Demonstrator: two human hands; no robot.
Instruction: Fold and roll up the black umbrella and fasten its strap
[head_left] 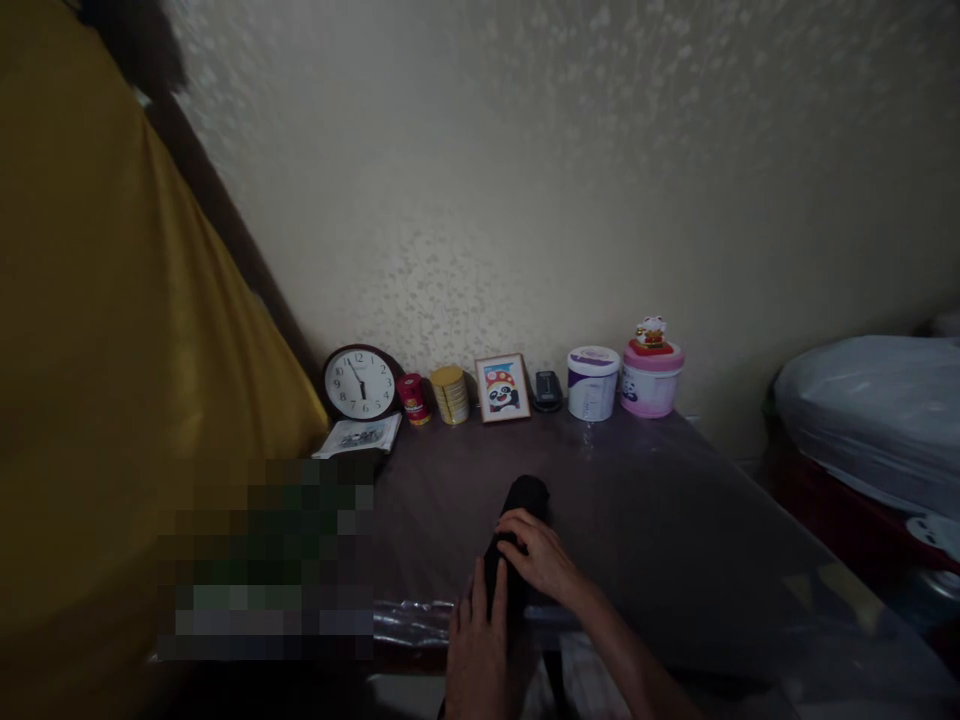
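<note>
A long, dark black roll (531, 492), soft-looking and narrow, lies on the table near its front edge and points away from me. Its exact kind is too dark to make out. My right hand (538, 556) reaches over it from the right, with bent fingers gripping its middle. Closer to me, my left hand (478, 640) rests along the roll's left side and near end, fingers stretched out and slightly spread. Both hands partly cover the roll.
Along the wall stand a clock (359, 383), a red can (414, 400), a yellow-lidded container (450, 396), a framed panda picture (502, 388), a white-purple tub (593, 385) and a pink-lidded tub (651, 388) bearing a cat figurine (652, 336). A yellow curtain (150, 350) hangs left; plastic covers the table (637, 520).
</note>
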